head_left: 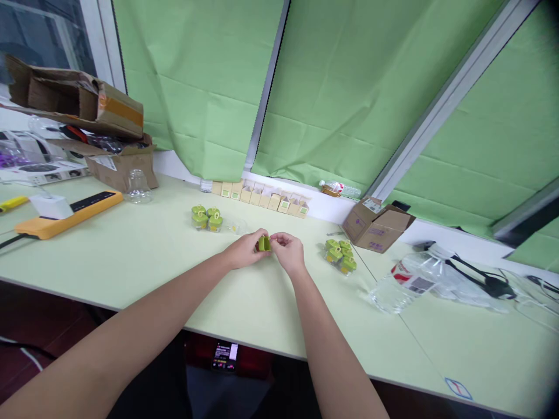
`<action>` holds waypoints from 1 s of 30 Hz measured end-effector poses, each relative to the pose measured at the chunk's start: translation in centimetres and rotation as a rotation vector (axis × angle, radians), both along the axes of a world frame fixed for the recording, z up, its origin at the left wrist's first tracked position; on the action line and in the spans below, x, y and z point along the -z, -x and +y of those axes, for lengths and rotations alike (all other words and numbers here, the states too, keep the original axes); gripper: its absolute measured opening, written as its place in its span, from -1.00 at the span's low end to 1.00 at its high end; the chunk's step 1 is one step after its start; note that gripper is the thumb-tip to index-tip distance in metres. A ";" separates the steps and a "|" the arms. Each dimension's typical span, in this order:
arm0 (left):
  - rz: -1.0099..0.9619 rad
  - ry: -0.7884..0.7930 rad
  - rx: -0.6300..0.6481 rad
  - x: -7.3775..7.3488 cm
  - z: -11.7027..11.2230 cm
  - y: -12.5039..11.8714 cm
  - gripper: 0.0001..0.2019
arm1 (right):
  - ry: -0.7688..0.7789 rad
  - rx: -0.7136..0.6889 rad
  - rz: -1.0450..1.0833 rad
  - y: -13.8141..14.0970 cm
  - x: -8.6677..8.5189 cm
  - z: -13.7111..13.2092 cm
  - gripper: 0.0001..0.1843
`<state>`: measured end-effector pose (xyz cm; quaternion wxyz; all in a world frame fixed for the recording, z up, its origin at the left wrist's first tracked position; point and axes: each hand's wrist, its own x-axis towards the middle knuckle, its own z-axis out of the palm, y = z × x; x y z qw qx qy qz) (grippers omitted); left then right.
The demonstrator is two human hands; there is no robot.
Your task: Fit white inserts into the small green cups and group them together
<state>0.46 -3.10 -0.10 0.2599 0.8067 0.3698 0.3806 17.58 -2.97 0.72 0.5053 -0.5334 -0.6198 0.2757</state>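
My left hand (245,250) is closed around a small hollow green lid (264,244), whose open side faces me. At the lid's right edge, the thumb and fingers of my right hand (288,249) are pinched together; what lies between them is too small to tell. Both hands are just above the middle of the table. To their left stand several small clear jars with green looped lids (207,219). A similar group of green-lidded jars (340,256) is to the right. Behind my left hand lies a clear plastic piece (237,226).
A row of small beige boxes (264,196) lines the back edge. Cardboard boxes (376,224) and a large plastic bottle (408,279) are on the right. An orange power strip (94,203), a clear plastic dome (138,187) and an opened carton (122,166) occupy the left.
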 end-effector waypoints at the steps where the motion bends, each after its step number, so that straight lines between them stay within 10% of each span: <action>1: -0.002 0.000 -0.003 0.0 0.0 0.0 -0.67 | -0.001 0.006 0.003 0.0 0.0 0.0 -0.80; 30: -0.045 -0.162 -0.088 1.7 1.1 -0.9 -0.50 | -0.091 -0.216 -0.205 0.4 1.4 -0.4 -0.73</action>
